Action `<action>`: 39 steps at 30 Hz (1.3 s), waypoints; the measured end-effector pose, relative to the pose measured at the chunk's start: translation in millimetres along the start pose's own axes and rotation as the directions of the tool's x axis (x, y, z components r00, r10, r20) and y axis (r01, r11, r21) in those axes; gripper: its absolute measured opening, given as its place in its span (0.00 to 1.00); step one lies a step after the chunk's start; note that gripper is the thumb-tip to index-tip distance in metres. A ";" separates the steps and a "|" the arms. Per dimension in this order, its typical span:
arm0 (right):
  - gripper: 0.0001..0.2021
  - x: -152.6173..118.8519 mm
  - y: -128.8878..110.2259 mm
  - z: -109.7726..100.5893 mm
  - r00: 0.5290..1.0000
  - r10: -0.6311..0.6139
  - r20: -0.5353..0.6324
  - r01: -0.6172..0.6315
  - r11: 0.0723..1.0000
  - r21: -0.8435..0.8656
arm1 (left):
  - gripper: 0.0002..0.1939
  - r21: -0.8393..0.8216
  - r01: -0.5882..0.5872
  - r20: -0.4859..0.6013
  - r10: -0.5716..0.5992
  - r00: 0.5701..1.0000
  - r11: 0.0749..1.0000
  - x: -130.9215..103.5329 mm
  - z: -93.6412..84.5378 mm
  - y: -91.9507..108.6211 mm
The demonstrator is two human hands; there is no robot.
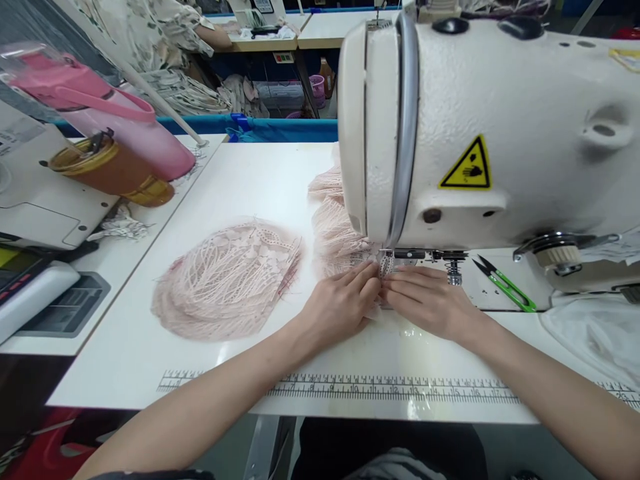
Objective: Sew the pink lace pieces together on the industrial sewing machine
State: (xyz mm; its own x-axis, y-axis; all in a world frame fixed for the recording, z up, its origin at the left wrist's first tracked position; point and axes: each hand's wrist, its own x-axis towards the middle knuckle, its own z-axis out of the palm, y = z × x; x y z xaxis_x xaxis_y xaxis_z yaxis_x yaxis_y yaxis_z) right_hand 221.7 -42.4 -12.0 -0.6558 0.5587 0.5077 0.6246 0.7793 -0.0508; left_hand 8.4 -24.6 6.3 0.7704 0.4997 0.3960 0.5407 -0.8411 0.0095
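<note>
Under the head of a white sewing machine (pixel 475 120), pale pink gathered lace fabric (pixel 333 227) lies on the white table (pixel 270 173). My left hand (pixel 347 300) is on the front end of this fabric beside the needle area, its fingers bent together on the cloth. Close against it on the right, my right hand (pixel 430 300) has its fingers together at the same spot, pressing the lace edge. The fingertips of both hands nearly meet. A round pile of pink lace pieces (pixel 225 280) rests to the left of my left hand.
Green-handled thread snips (pixel 505 283) lie right of the needle area. White cloth (pixel 600 333) is at the far right. A printed ruler (pixel 350 387) runs along the front edge. A pink bottle (pixel 125 120) and an amber cup (pixel 110 170) stand at left. A person (pixel 150 40) sits beyond.
</note>
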 end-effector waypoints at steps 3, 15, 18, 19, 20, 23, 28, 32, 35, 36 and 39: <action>0.11 1.6 -1.9 3.2 1.000 0.019 -0.008 -0.019 0.998 0.056 | 0.09 0.015 0.031 0.023 -0.031 0.999 0.999 -0.9 0.6 -1.8; 0.12 6.2 2.1 4.7 1.000 0.013 -0.007 -0.013 0.999 0.048 | 0.06 0.027 0.099 0.000 -0.099 0.995 0.995 3.1 3.0 -4.1; 0.13 5.1 3.7 4.5 1.000 0.012 0.007 -0.012 0.999 0.034 | 0.06 0.032 0.115 -0.002 -0.115 0.993 0.993 4.1 2.5 -3.0; 0.13 4.7 4.3 4.5 1.000 0.015 0.012 -0.015 0.999 0.030 | 0.06 0.035 0.120 -0.007 -0.120 0.993 0.992 4.5 2.4 -2.5; 0.13 4.3 5.0 4.6 1.000 0.019 0.018 -0.019 0.999 0.025 | 0.06 0.039 0.123 -0.011 -0.122 0.992 0.992 5.0 2.4 -2.1; 0.14 3.7 7.4 4.9 0.999 0.029 0.027 -0.030 0.999 0.021 | 0.07 0.053 0.119 -0.032 -0.118 0.993 0.991 6.4 2.5 -0.8; 0.12 4.0 10.2 4.1 0.999 0.040 0.019 -0.041 0.998 0.038 | 0.10 0.065 0.127 0.000 -0.128 0.992 0.990 6.4 2.3 1.1; 0.13 3.0 9.8 2.8 0.998 0.053 0.023 -0.052 0.999 -0.015 | 0.16 0.078 0.116 0.032 -0.119 0.992 0.990 4.2 3.7 0.5; 0.13 2.2 9.6 1.7 0.998 0.061 0.017 -0.059 0.993 -0.102 | 0.19 0.092 0.060 0.024 -0.063 0.998 0.994 1.9 6.5 -0.9; 0.13 2.2 9.7 1.1 0.998 0.060 0.013 -0.058 0.990 -0.130 | 0.19 0.093 0.047 0.019 -0.049 0.999 0.995 1.3 7.5 -1.2; 0.12 2.9 10.1 -1.2 0.999 0.045 -0.015 -0.047 0.979 -0.196 | 0.19 0.086 0.034 0.013 -0.036 0.999 0.996 0.2 9.2 -1.1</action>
State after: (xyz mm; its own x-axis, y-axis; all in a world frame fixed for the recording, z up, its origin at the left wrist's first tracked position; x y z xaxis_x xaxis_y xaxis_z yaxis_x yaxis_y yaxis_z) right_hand 226.6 -33.3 -10.0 -0.6208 0.5887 0.5177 0.7256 0.6814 0.0953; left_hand 11.1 -21.6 -2.1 0.7552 0.5320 0.3830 0.5937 -0.8027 -0.0556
